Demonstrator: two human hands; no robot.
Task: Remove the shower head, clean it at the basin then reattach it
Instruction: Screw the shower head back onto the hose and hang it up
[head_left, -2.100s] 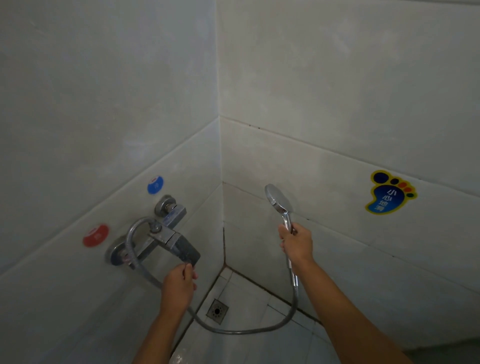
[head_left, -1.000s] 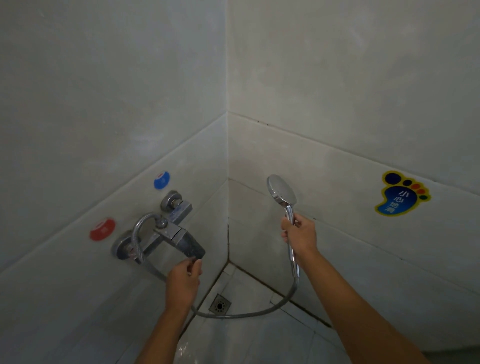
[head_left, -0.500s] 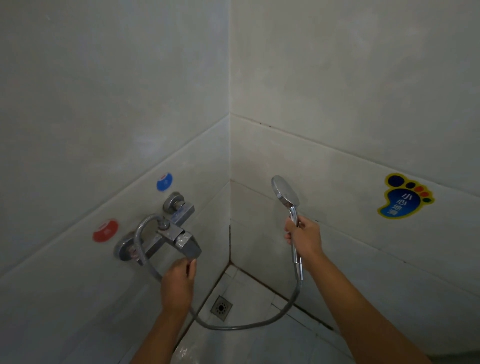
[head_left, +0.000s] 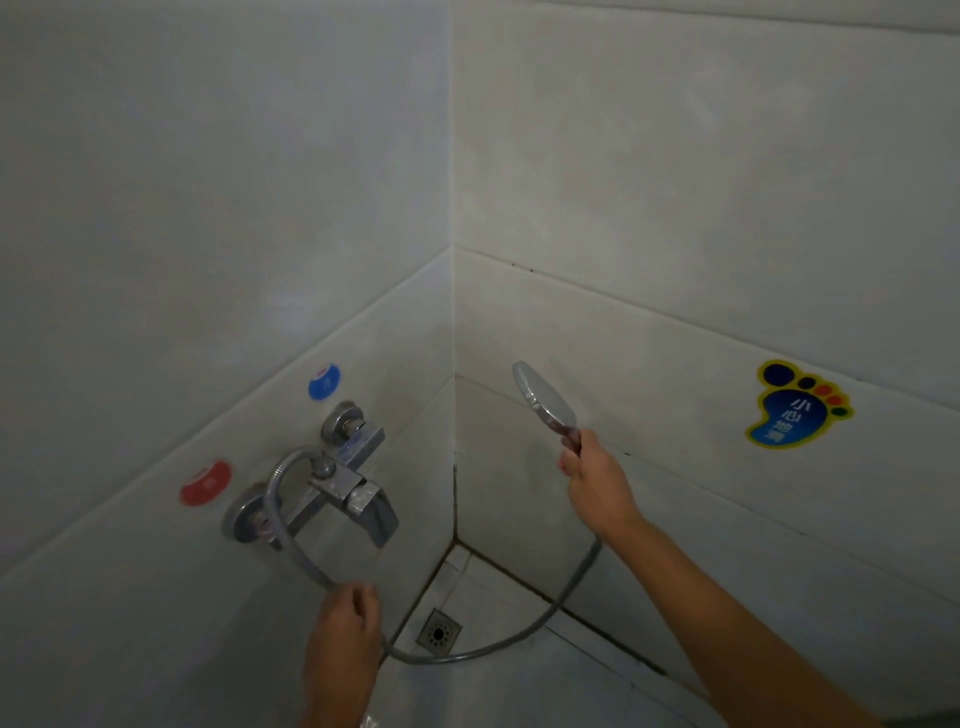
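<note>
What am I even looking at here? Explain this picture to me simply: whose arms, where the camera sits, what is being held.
There is no machine here. A person wears a camera on the head, so you look forward and down along their own two bare arms into a tiled shower corner.

The right hand holds the shower head by its handle, raised near the right wall. A metal hose loops from it down past the floor drain and up to the mixer tap on the left wall. The left hand is on that hose below the tap.

Red and blue stickers sit by the tap. A foot-shaped sticker is on the right wall.
</note>
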